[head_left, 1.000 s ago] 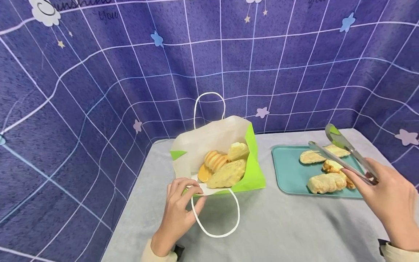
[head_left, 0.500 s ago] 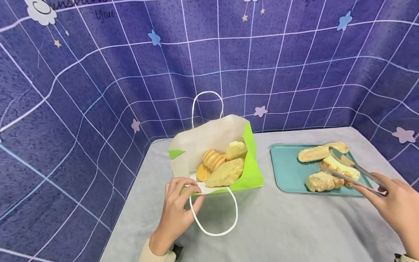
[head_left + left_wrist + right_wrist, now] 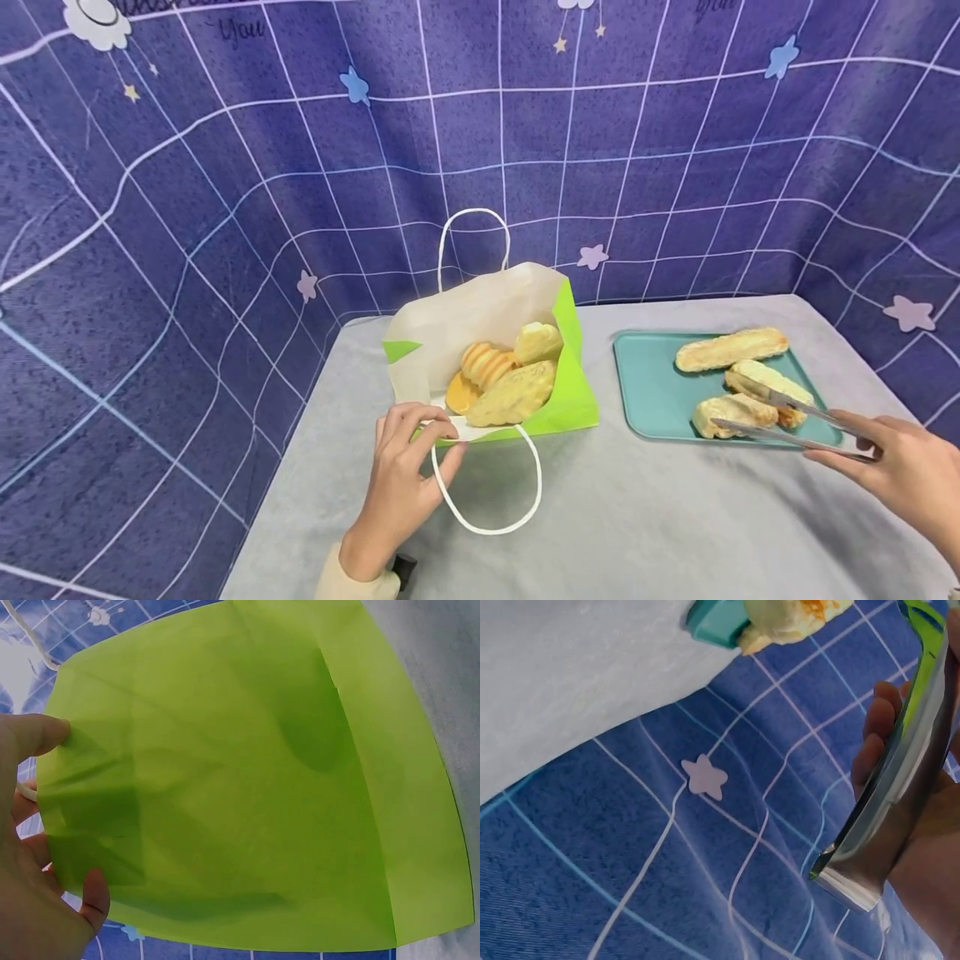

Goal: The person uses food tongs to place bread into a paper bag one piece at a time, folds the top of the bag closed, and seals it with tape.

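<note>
The bag (image 3: 487,310) is green and white, the tray (image 3: 648,383) teal, the backdrop (image 3: 468,137) gridded indigo.

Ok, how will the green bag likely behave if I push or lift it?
The green bag will probably flex, since its side is creased near the left hand. The bread lying inside may steady it somewhat against tipping. Lifted by only the front handle, it would likely tilt, as the other handle rises from the opposite side.

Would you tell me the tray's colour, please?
The tray is teal, seen best in the head view.
</note>
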`<state>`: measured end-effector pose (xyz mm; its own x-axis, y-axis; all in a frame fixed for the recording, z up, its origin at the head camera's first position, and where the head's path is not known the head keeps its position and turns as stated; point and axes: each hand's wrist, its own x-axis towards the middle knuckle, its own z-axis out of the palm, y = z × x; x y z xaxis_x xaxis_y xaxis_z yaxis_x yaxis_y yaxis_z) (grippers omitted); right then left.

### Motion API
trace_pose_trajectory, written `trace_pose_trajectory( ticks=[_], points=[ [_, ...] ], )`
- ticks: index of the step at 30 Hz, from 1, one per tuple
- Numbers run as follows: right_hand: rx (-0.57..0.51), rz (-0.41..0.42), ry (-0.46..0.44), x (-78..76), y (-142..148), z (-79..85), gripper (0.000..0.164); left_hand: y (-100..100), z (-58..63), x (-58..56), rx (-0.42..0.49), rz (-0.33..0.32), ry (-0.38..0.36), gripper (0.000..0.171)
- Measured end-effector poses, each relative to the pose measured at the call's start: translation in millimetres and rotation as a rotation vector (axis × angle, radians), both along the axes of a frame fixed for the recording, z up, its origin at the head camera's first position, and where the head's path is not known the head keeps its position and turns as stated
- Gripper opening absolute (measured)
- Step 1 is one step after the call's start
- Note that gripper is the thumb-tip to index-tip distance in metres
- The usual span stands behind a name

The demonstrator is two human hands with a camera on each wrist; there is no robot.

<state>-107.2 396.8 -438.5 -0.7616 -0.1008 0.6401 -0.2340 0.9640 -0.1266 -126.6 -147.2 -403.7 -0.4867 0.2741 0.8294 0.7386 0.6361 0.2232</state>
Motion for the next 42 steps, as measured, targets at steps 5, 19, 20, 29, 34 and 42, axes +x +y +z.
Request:
trace_pose_trajectory(
  ticks=[5,19,20,29,34,42],
  points=[
    [0.069,-0.013,-0.079,-3.9,-2.9,1.3,0.059,-0.3,-0.4,-0.5,0.007,-0.007,0.003,0.01],
    [0.26,0.029,-0.033,-10.8,-13.3,10.2,0.084,-6.1,6.2,-2.6,-0.023,-0.008,-0.031,0.009],
    [0.269,0.031,-0.026,-11.2,-15.6,10.5,0.088,-6.4,6.4,-2.8,-0.025,-0.006,-0.032,0.008],
    [0.286,0.045,0.041,-20.5,-29.2,8.2,0.084,-6.2,5.5,-2.1,-0.014,-0.008,-0.029,0.01],
    [0.264,0.04,0.031,-24.3,-30.5,4.4,0.08,-7.4,4.3,-1.4,-0.009,-0.003,-0.03,0.01],
    [0.194,0.045,0.02,-23.5,-31.4,-1.8,0.046,-8.3,0.9,1.1,-0.01,-0.001,-0.04,0.01]
  ],
)
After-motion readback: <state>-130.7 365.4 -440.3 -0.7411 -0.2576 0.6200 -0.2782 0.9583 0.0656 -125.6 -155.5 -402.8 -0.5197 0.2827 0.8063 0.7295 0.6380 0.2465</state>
